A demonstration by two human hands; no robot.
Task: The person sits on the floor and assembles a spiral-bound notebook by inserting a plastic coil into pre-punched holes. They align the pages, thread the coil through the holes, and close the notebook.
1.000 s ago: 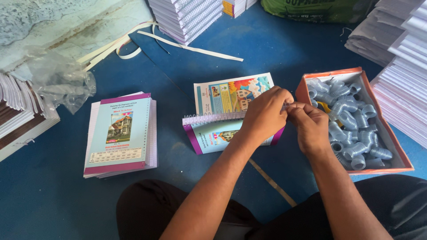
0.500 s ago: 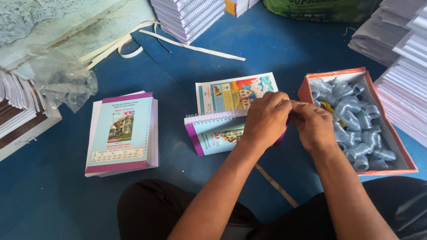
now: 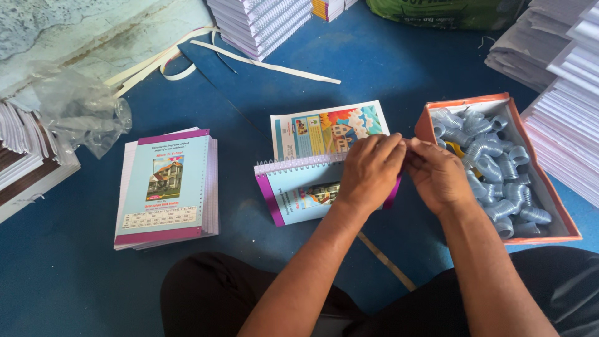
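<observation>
Spiral notebook (image 3: 306, 190) under both hands' (image 3: 371, 171) pinching grip, beside orange box (image 3: 564, 215) holding coiled bindings (image 3: 499, 181).

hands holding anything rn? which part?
Both hands meet at the right end of the spiral-bound notebook: left hand rests on its cover, right hand pinches at the binding's end. What the fingertips grip is hidden.

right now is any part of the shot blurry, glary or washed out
Head view: mostly sharp, both hands, left and right, and the open notebook read clearly; daylight is soft and shadows faint; the paper stacks at the right edge look washed out; the plastic bag shows some glare; the edges bow slightly, as with a wide lens.
</observation>
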